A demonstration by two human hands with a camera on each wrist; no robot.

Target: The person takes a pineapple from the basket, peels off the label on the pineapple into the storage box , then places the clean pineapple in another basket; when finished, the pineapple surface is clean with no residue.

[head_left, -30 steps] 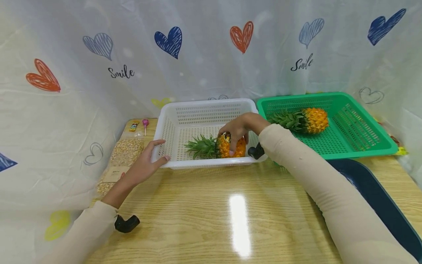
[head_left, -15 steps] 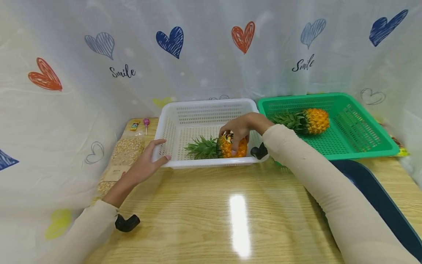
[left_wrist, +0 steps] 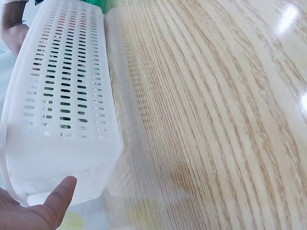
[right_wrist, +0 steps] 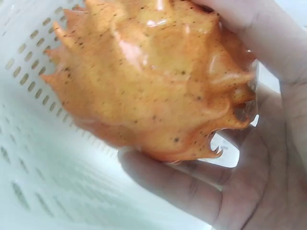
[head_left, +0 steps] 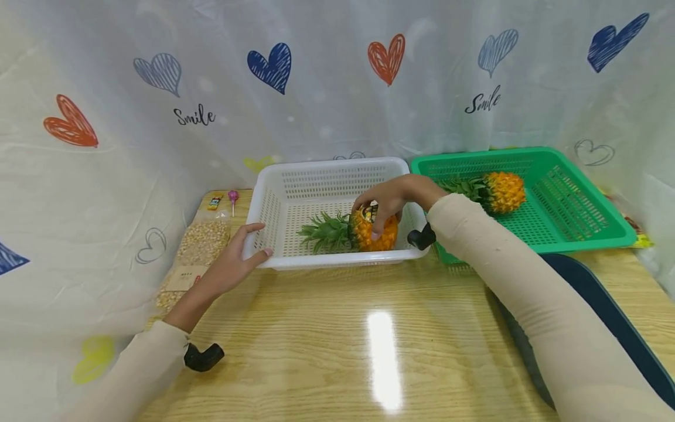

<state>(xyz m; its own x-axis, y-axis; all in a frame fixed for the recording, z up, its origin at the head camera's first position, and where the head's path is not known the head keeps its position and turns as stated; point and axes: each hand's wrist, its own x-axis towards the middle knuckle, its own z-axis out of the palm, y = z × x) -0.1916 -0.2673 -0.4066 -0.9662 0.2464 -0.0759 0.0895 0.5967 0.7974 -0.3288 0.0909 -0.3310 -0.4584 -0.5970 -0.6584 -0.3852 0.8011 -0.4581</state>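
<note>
In the head view, a white slotted basket (head_left: 329,261) stands on the table with a pineapple (head_left: 381,239) in its front right part, green crown (head_left: 324,232) to the left. My right hand (head_left: 389,198) grips the orange body from above. The right wrist view shows the spiky pineapple (right_wrist: 144,86) between thumb and fingers of the right hand (right_wrist: 259,158). My left hand (head_left: 237,258) grips the basket's front left corner. In the left wrist view, one finger (left_wrist: 60,196) of it lies against the outside of the basket (left_wrist: 67,143).
A green basket (head_left: 575,243) with a second pineapple (head_left: 505,192) adjoins on the right. A dark tray (head_left: 596,305) lies partly under the right forearm. Bagged corn kernels (head_left: 203,240), a lollipop (head_left: 233,199) and a small wrapped sweet (head_left: 214,203) lie at the left.
The pineapple and my right hand have shifted slightly right. The right forearm has moved a little rightward too. My left hand stays on the basket corner.
</note>
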